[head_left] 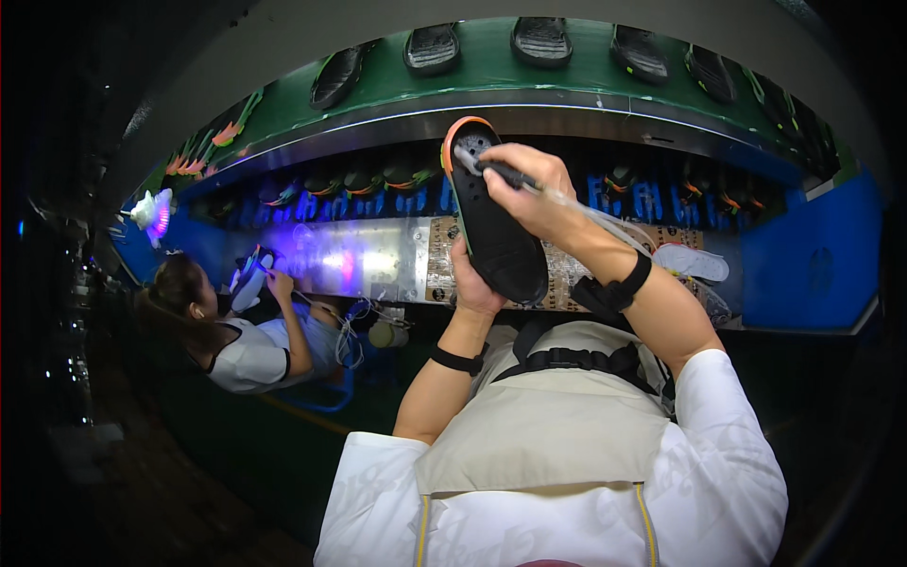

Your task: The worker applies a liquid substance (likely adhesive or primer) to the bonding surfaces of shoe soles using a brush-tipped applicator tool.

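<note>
Black with an orange rim, the shoe sole (493, 213) stands tilted at the centre of the view, its toe toward twelve o'clock. The left hand (472, 283) grasps it from beneath at its six o'clock end, fingers wrapped behind. The right hand (529, 189) is clenched on a thin dark tool (501, 172) whose tip touches the sole's upper part; a pale tube (605, 219) trails from it toward four o'clock. Beyond, at twelve o'clock, a green conveyor (491, 66) carries more dark soles (541, 40). At nine o'clock a co-worker (236, 331) holds another sole (250, 279) near a violet-lit metal bench (368, 260).
</note>
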Action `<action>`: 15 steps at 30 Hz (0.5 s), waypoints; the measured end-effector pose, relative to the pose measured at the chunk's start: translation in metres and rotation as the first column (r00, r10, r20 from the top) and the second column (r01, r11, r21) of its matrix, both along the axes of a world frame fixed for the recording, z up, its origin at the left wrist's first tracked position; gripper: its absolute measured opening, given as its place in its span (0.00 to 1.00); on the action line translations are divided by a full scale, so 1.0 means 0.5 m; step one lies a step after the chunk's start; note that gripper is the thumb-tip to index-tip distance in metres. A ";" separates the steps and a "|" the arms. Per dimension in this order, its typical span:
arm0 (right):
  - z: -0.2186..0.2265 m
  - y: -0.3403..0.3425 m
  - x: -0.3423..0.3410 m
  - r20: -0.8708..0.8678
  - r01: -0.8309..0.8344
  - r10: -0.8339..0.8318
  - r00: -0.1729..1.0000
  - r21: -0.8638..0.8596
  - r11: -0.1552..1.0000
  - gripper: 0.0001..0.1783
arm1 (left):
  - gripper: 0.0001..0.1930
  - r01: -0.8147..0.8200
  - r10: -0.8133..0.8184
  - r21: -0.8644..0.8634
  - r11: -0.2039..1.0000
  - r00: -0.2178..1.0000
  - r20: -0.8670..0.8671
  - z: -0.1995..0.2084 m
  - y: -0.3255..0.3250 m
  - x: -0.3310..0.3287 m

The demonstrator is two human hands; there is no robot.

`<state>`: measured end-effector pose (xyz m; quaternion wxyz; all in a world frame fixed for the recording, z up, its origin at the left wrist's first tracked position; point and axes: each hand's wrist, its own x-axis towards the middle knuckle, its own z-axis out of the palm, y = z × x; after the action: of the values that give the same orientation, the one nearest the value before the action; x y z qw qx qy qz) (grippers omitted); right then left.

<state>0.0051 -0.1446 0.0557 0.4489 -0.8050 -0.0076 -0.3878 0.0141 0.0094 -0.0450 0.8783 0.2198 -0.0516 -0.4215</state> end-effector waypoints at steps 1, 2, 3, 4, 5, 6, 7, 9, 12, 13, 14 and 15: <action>-0.003 0.001 -0.014 -0.010 -0.022 0.021 1.000 -0.094 0.995 0.11 | 0.38 -0.081 0.081 0.086 0.993 0.997 0.007 -0.005 0.000 0.004; -0.001 0.002 -0.034 -0.061 -0.083 0.074 0.995 -0.143 0.986 0.10 | 0.35 -0.056 0.055 0.016 0.998 0.997 0.052 0.007 -0.001 0.008; 0.005 0.004 -0.057 -0.115 -0.145 0.125 0.985 -0.189 0.971 0.10 | 0.35 -0.054 0.052 0.017 0.998 0.997 0.058 0.003 -0.002 0.017; 0.011 0.006 -0.084 -0.223 -0.240 0.192 0.956 -0.209 0.948 0.10 | 0.36 -0.076 0.077 -0.010 0.997 0.991 0.108 -0.006 -0.002 0.028; 0.024 0.007 -0.107 -0.331 -0.335 0.254 0.909 -0.217 0.917 0.09 | 0.36 -0.099 0.103 -0.038 0.994 0.982 0.155 0.006 -0.005 0.037; 0.049 0.000 -0.128 -0.527 -0.469 0.294 0.797 -0.235 0.851 0.12 | 0.38 0.000 0.009 -0.045 0.999 0.981 0.195 0.020 -0.006 0.043; 0.076 -0.008 -0.143 -0.522 -0.464 0.293 0.801 -0.232 0.855 0.12 | 0.38 0.006 0.002 -0.039 0.999 0.980 0.200 0.035 -0.007 0.040; 0.107 -0.022 -0.154 -0.674 -0.589 0.364 0.643 -0.131 0.797 0.10 | 0.40 0.037 -0.033 -0.048 0.998 0.996 0.083 0.049 -0.006 0.040; 0.126 -0.032 -0.131 -0.345 -0.346 0.324 0.881 -0.002 0.938 0.12 | 0.40 -0.030 0.031 -0.021 0.999 0.999 0.029 0.057 -0.014 0.031; 0.139 -0.029 -0.120 -0.287 -0.223 0.229 0.930 0.057 0.973 0.12 | 0.40 -0.101 0.102 0.014 0.995 0.994 -0.043 0.059 -0.014 0.025; 0.134 -0.028 -0.106 -0.203 -0.111 0.137 0.970 0.134 0.985 0.13 | 0.39 -0.021 0.022 -0.018 1.000 0.998 0.055 0.085 -0.022 0.008; 0.124 -0.038 -0.084 -0.040 -0.039 0.042 0.998 0.075 0.996 0.13 | 0.39 0.081 -0.070 -0.089 0.993 0.990 0.121 0.100 -0.027 -0.003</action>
<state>-0.0370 -0.1636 0.1176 0.4861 -0.7955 -0.0004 -0.3618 0.0128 -0.0038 0.0049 0.8664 0.2004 -0.1311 -0.4382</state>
